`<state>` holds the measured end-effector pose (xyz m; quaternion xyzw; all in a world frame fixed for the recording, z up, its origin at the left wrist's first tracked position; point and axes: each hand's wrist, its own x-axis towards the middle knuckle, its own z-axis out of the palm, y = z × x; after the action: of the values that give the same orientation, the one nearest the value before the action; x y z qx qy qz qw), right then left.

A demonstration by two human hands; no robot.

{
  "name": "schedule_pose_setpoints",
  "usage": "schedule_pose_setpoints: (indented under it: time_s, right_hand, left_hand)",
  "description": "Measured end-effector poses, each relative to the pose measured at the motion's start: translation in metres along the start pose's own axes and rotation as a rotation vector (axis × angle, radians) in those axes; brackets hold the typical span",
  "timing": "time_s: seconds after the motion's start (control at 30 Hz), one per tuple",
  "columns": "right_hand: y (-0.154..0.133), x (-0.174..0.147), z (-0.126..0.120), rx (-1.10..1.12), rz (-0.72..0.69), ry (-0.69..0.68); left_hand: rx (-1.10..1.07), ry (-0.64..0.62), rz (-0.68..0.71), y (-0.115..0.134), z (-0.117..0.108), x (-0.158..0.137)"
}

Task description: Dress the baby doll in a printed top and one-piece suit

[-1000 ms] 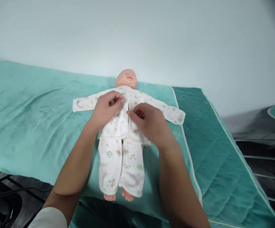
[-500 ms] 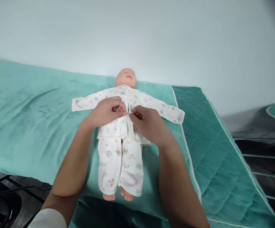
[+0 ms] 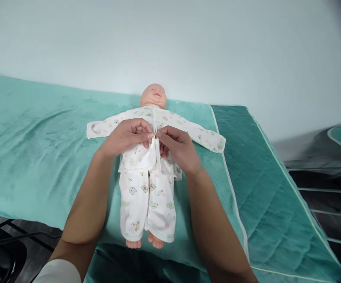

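Observation:
A baby doll [image 3: 153, 95] lies on its back, its head toward the wall and its feet toward me. It wears white printed trousers [image 3: 133, 200] and a matching long-sleeved baby jacket [image 3: 135, 159] with a front opening down the chest. My left hand [image 3: 131, 135] pinches one front edge of the jacket between thumb and fingers. Close against it, my right hand [image 3: 176, 143] pinches the opposite edge. The two sets of fingertips nearly meet at mid-chest. Any fastener between them is too small to make out. Both sleeves stretch out to the sides.
A light green cloth [image 3: 41, 157] covers the bed under the doll. On the right lies a darker quilted cover [image 3: 264, 188]. A pale wall [image 3: 170, 43] stands behind. Metal rails [image 3: 329, 192] show at the far right, and a black chair-like object [image 3: 2, 251] at the lower left.
My right hand has turned and closed in on the left at the jacket's opening, its lower fingers now under the edge. The front edges are drawn together and slightly lifted.

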<state>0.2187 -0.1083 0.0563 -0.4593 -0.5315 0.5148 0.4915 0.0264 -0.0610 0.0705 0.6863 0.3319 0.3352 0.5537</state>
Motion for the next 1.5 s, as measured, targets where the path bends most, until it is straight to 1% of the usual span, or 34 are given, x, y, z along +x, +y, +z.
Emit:
schedule_pose_setpoints:
  time_s: [0.4,0.6,0.93,1.2,1.37,1.5]
  right_hand:
    - [0.006,0.001,-0.001,0.009,-0.018,0.021]
    - [0.008,0.002,0.001,0.058,-0.014,0.032]
    - [0.01,0.002,0.001,0.059,-0.01,0.007]
    - [0.011,0.002,0.0,0.055,-0.011,-0.013]
    - [0.01,0.003,-0.004,0.029,-0.022,-0.088]
    - [0.009,0.004,-0.007,0.0,-0.013,-0.105]
  left_hand:
    - [0.025,-0.009,-0.051,0.0,0.005,0.002]
    - [-0.005,-0.042,-0.064,0.0,0.005,0.002]
    - [-0.006,-0.129,-0.061,0.001,0.004,0.0]
    - [-0.016,-0.106,-0.055,-0.002,0.006,0.002]
    - [-0.068,-0.156,-0.032,-0.004,0.0,0.001]
    - [-0.042,-0.188,-0.066,-0.001,-0.002,-0.001]
